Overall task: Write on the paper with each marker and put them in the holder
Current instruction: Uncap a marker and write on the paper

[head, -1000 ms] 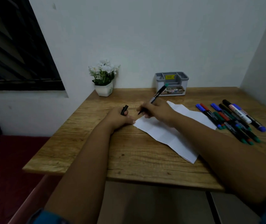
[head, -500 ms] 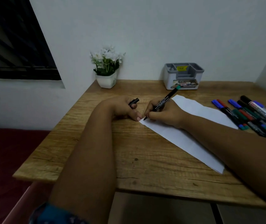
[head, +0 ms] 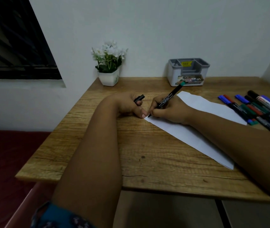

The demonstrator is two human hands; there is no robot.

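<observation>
On the bench (head: 147, 162), near its far left part, the right hand (head: 168, 111) has its grip closed round a black marker (head: 167, 99) with a green end. Marker tilted, tip down at the near left corner of the paper (head: 205, 127), green end pointing up and away toward the holder (head: 188, 74). Heel of the hand and forearm rest on the sheet.

Left hand (head: 127, 106): lies on the wood just left of the paper's corner, one fingertip at the sheet's edge beside the marker tip. Its grip is closed on a black cap (head: 139, 98), which sticks out between the fingers toward the far side.

Paper: one white sheet, creased, lying askew, running from the far middle of the bench toward the near right edge. Any writing on it I cannot make out.

Holder: grey and white plastic, several compartments, yellow sticker inside, printed label on the front. Stands at the far edge against the wall, well apart from the hands. No markers visible in it.

Marker pile (head: 252, 109): a loose row on the right side of the bench, just beside the paper's right edge. Caps blue, red, green and black; one thicker pen with a white barrel. Exact count cannot be told; the right forearm covers the near ends.

Plant (head: 108, 63): white flowers in a white pot, far left corner of the bench, by the wall.

Window (head: 12, 43): dark, upper left.
</observation>
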